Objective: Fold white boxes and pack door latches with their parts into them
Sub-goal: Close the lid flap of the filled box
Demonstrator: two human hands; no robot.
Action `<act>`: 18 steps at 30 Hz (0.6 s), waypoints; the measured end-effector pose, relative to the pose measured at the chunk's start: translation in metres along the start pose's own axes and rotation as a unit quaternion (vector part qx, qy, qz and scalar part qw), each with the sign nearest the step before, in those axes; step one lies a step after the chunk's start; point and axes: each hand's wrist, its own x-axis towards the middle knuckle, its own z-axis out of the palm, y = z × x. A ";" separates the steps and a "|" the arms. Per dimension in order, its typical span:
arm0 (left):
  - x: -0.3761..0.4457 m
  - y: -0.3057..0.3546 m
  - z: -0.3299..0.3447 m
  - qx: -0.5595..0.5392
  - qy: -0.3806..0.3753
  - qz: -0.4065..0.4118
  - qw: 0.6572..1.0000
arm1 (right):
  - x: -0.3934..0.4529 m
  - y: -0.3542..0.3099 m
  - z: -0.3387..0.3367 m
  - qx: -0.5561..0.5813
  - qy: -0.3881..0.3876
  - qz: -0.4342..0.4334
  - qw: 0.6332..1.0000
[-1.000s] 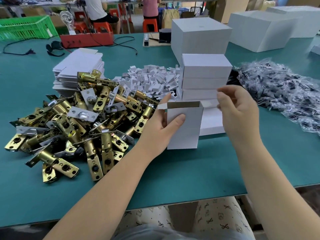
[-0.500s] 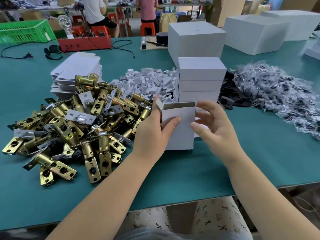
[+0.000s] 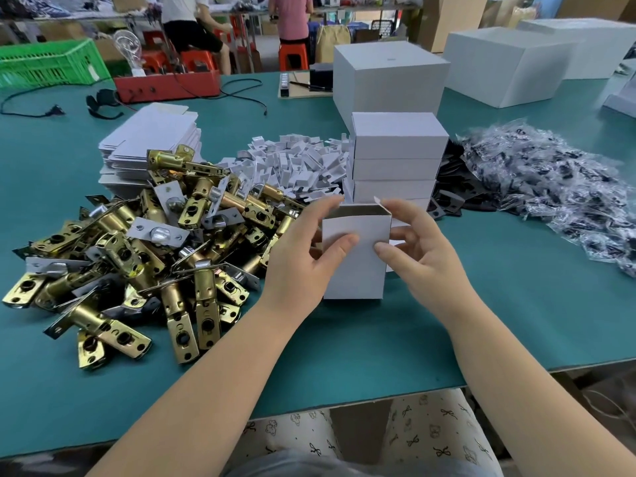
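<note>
Now both hands are gripping 1 upright white box [image 3: 354, 256], just right of the latch pile [image 3: 137, 256]: the right hand [image 3: 423, 256] has joined the left hand [image 3: 303, 266], so flap-folding looks next.

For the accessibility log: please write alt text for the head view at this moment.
Both hands, left hand and right hand, hold a small white box upright with its top open on a green table. A pile of brass door latches lies to its left and a stack of closed white boxes stands behind it.
</note>
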 end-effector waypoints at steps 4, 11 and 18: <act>0.000 0.000 0.002 0.013 0.022 0.034 0.999 | 0.001 0.003 -0.001 0.011 -0.025 -0.011 1.000; 0.000 0.005 0.001 -0.039 0.052 0.036 0.997 | 0.002 0.000 0.004 -0.052 0.015 -0.077 0.996; 0.003 0.009 0.000 -0.154 0.078 -0.029 0.985 | 0.010 -0.002 0.004 -0.032 0.099 -0.126 0.987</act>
